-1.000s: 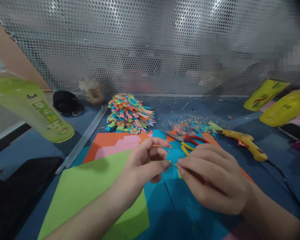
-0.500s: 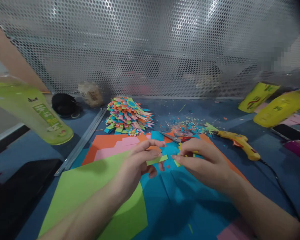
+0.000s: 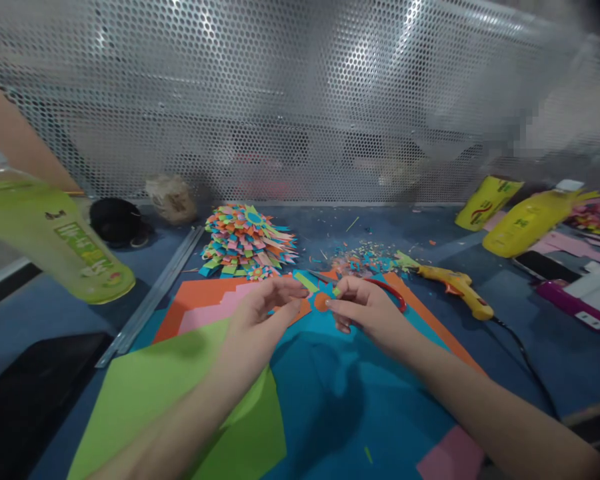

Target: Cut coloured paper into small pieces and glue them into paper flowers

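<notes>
A small blue paper flower with an orange centre [image 3: 322, 302] and green strips is between my hands, above the blue paper [image 3: 330, 393]. My right hand [image 3: 370, 310] pinches the flower's right side. My left hand [image 3: 265, 320] is at its left, thumb and fingers curled near a green strip [image 3: 305, 280]; its exact grip on the paper is unclear. Red-handled scissors [image 3: 397, 293] lie just behind my right hand, partly hidden. Green paper [image 3: 180, 400] is under my left forearm. Beyond my hands stands a layered, many-coloured paper piece [image 3: 245, 240].
Paper scraps [image 3: 370, 257] lie behind the scissors. A yellow glue gun [image 3: 460, 287] with a black cord rests at the right. Yellow bottles [image 3: 520, 223] are further right. A green drink bottle [image 3: 90, 267] and a clear ruler [image 3: 155, 293] are at the left.
The blue flower with the orange centre now shows between my hands, which have come closer together. The view has shifted slightly, showing more of the right side of the table.
</notes>
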The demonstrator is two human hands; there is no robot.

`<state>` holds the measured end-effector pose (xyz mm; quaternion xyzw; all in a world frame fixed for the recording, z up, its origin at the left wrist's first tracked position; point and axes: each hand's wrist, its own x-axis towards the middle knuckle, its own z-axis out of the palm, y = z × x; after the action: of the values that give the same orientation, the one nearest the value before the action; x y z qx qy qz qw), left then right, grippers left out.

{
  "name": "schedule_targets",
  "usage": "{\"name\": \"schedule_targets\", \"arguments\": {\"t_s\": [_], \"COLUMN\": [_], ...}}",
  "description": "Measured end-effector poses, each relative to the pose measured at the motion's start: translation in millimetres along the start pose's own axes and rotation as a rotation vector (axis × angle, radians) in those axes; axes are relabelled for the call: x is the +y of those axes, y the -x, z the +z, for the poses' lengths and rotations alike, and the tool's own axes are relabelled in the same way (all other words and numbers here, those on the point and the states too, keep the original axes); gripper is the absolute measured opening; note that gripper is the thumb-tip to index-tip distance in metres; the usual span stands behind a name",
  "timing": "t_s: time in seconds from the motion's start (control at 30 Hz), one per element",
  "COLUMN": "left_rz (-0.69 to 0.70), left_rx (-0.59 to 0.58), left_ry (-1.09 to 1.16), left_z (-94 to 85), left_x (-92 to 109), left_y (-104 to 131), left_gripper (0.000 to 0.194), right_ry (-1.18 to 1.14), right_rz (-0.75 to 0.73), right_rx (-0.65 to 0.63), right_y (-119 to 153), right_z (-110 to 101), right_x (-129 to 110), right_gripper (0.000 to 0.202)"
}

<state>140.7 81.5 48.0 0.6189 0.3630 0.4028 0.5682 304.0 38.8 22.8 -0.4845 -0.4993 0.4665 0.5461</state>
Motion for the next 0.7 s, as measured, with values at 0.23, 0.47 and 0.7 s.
{"name": "schedule_targets", "arguments": {"t_s": [0.23,0.47,0.7], "left_rz": [0.010,0.055,0.103], "left_rx": [0.072,0.055,0.059], "left_ry": [0.009,-0.027,-0.071], "left_z": [2.9,0.3,-1.5], "left_x": [3.3,-2.2,-5.2], "left_y": [0.9,-2.9,0.8], "left_gripper": [0.011,0.012,0.003], "right_ry": [-0.067,-0.054,-0.008], "right_rz": [0.040,0.055,0.047], "right_rx": [-0.028,-0.035,-0.006], "right_y": [3.5,0.6,5.0], "right_z": [0.1,1.7,3.8], "right_x": [-7.6,-5.8,-9.3], "right_gripper": [0.025,0.026,0.023]}}
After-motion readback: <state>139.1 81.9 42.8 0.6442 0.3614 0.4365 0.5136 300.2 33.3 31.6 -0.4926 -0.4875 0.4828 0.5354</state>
